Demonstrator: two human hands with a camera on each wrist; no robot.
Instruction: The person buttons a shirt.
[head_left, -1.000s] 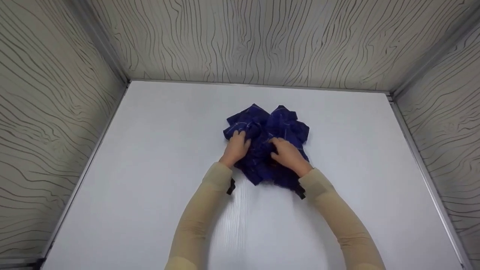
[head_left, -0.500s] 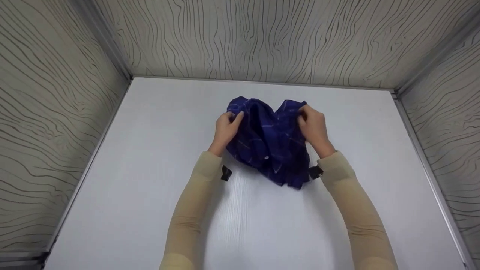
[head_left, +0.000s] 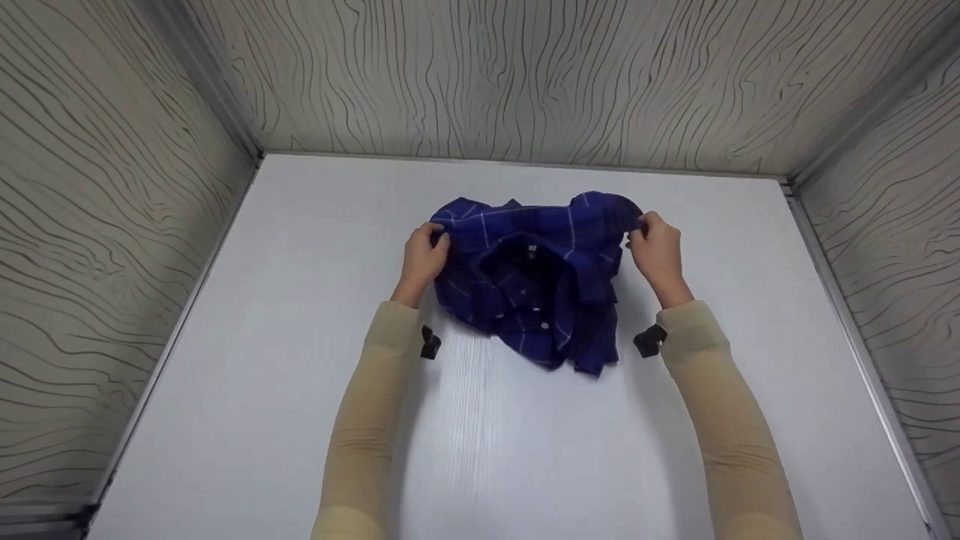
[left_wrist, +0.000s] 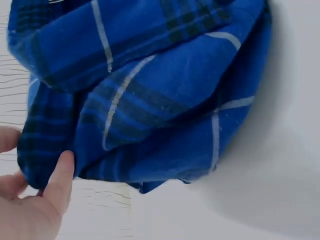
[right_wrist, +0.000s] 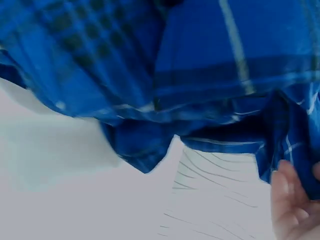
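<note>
Shirt: blue checked shirt [head_left: 480,281], crumpled, with thin white lines and darker bands; it lies over the far half of the desk [head_left: 247,390], a little right of centre in the head view and short of the patterned back wall [head_left: 450,82].
Upper edge: spread sideways between the two hands; how much of the cloth is lifted, cannot tell.
Neck opening: roughly central, dark inside, with small pale buttons [head_left: 544,325] below it.
Lower edge: uneven, hanging toward the near side in folds and points.
Left hand: left hand [head_left: 423,259] at the shirt's left upper corner; thumb and fingers nearly closed, pinching a fold, as the left wrist view also shows.
Right hand: right hand [head_left: 657,249] at the opposite upper corner; fingers bent in against the thumb, cloth pinched between; partly cut off in the right wrist view.
Arms: both in beige sleeves [head_left: 360,442], reaching in from the near edge.
Wrists: a small black piece [head_left: 429,343] beside the left cuff, another beside the right.
Desk surface: white, faintly grained, shadowed near the sleeves.
</note>
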